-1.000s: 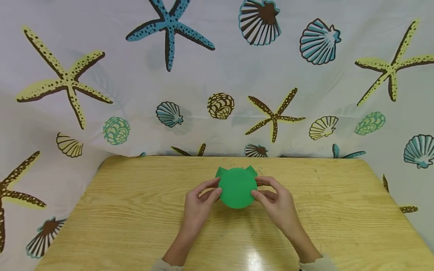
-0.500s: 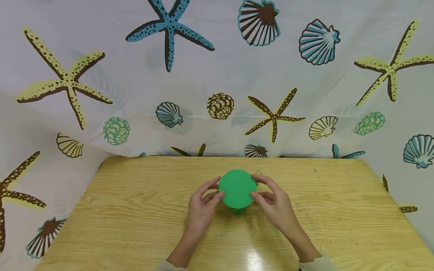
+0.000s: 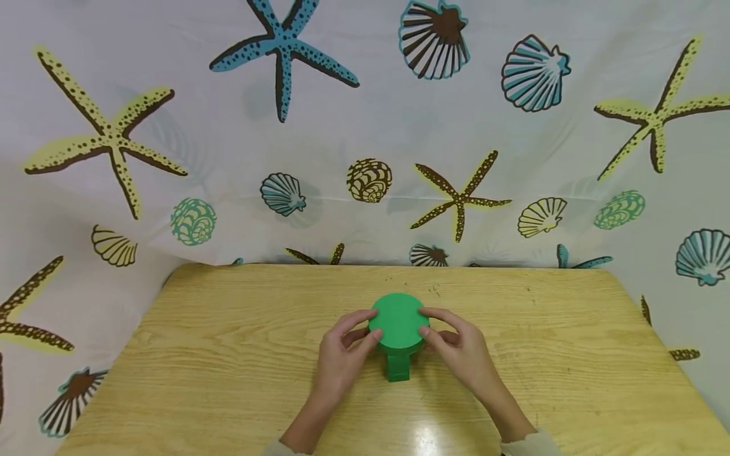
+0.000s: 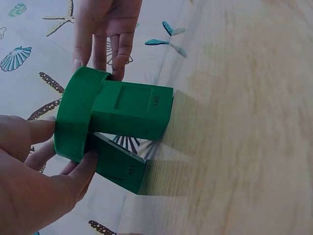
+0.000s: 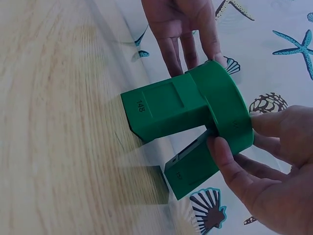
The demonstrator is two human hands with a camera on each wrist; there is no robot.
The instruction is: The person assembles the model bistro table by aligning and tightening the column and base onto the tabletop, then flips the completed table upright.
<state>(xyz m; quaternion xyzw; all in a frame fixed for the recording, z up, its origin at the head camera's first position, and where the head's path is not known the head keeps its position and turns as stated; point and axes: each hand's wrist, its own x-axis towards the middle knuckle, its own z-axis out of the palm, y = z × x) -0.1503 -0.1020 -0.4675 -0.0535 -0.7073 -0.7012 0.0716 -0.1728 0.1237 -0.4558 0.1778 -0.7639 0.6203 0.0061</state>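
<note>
A small green stool (image 3: 398,322) with a round top stands upright in the middle, its seat facing up. My left hand (image 3: 342,358) pinches the seat's left rim between thumb and fingers. On the opposite side, my right hand (image 3: 464,351) grips the rim the same way. A front leg (image 4: 134,105) marked 148 points down in the left wrist view, beside another leg (image 4: 122,169) marked 151. The right wrist view shows a further numbered side leg (image 5: 193,169). The legs' feet are right at the tabletop, with dark shadows beside them.
The wooden table (image 3: 228,354) spreads out around both hands, with a few dark marks near its far edge. Behind and beside it hangs a white cloth (image 3: 342,139) printed with starfish and shells.
The stool has tipped from its round top facing me, legs pointing away, to standing upright with the front leg showing below. Both hands have come slightly closer together, still holding the rim.
</note>
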